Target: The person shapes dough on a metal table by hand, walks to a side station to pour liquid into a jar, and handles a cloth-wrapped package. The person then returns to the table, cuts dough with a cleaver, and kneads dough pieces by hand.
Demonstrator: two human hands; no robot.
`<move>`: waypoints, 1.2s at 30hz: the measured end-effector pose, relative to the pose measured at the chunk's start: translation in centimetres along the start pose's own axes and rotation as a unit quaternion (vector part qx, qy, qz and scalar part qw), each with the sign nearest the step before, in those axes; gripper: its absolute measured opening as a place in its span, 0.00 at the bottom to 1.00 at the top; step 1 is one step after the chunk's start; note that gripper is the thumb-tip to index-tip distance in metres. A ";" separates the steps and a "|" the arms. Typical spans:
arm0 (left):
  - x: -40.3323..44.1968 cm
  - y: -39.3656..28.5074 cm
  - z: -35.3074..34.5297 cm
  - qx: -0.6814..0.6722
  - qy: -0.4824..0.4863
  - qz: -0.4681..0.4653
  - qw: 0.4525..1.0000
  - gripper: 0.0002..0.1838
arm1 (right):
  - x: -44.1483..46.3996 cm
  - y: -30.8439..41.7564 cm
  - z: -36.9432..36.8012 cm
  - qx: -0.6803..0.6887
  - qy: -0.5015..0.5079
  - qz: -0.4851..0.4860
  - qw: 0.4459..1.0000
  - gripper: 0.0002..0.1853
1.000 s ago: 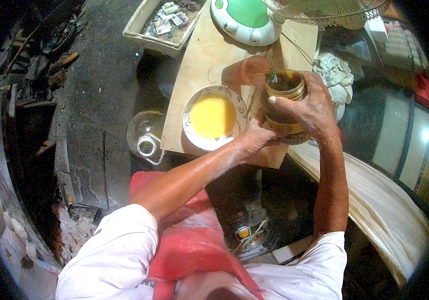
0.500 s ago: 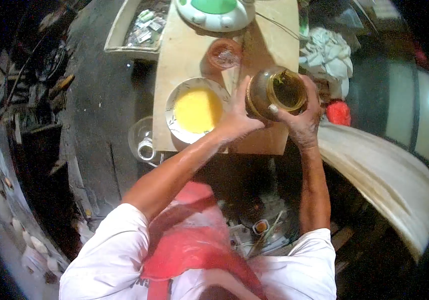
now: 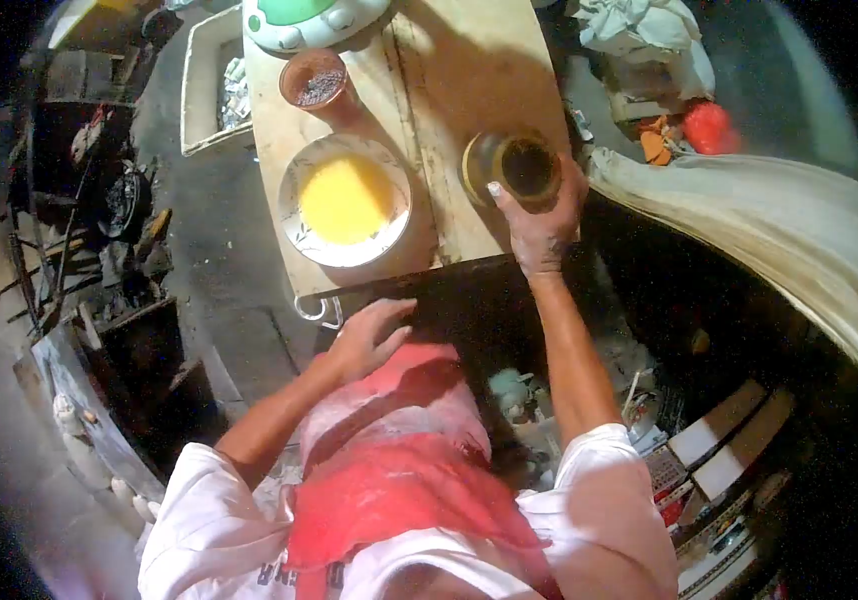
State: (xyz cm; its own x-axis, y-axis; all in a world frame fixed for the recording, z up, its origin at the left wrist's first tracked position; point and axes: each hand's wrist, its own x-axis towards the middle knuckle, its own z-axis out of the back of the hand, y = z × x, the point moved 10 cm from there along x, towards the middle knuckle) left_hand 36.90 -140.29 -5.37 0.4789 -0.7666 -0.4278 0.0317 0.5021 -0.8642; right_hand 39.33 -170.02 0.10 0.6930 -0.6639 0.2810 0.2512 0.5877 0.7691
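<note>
My right hand [image 3: 549, 222] grips a round brown jar [image 3: 483, 172] by its side and rim near the right edge of the wooden board [image 3: 469, 90]. The jar's dark mouth is turned toward me; its contents are hard to make out. My left hand [image 3: 374, 338] hangs below the board's near edge, fingers apart and nothing in them. On the board's left part sits a white patterned bowl [image 3: 344, 258] of yellow liquid [image 3: 344, 200]. Behind it stands a reddish-brown cup [image 3: 301, 82] with dark grains inside.
A white device with a green top [image 3: 324, 25] occupies the board's far end. To its left is a pale bin [image 3: 192, 95] with scraps. A white cloth sheet [image 3: 749, 205] and a red bag [image 3: 711, 128] lie on the right. A red apron [image 3: 399, 490] covers my lap.
My left hand has let go of the jar and drawn back toward my lap. My right hand keeps hold of the jar. The camera view has shifted and turned.
</note>
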 end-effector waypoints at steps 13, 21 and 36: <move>-9.1 9.3 -0.4 -0.033 0.012 0.151 0.988 0.26 | -21.7 -15.4 4.7 0.129 0.140 -0.426 0.885 0.33; -18.0 24.3 4.5 -0.051 -0.045 0.200 0.977 0.25 | -60.3 -15.3 10.8 -0.148 0.341 -0.532 0.761 0.29; -9.0 4.5 -3.1 0.351 0.017 -0.183 0.918 0.31 | -49.5 -15.2 6.7 0.022 0.276 -0.467 0.840 0.32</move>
State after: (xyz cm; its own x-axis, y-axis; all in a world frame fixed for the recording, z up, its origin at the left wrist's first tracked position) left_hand 30.04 -132.34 -6.20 0.2970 -0.9412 -0.1612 0.7488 0.3343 -0.5723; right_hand -3.32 -149.20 -21.59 0.4176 -0.5034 -0.7564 0.8430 -0.0960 0.5293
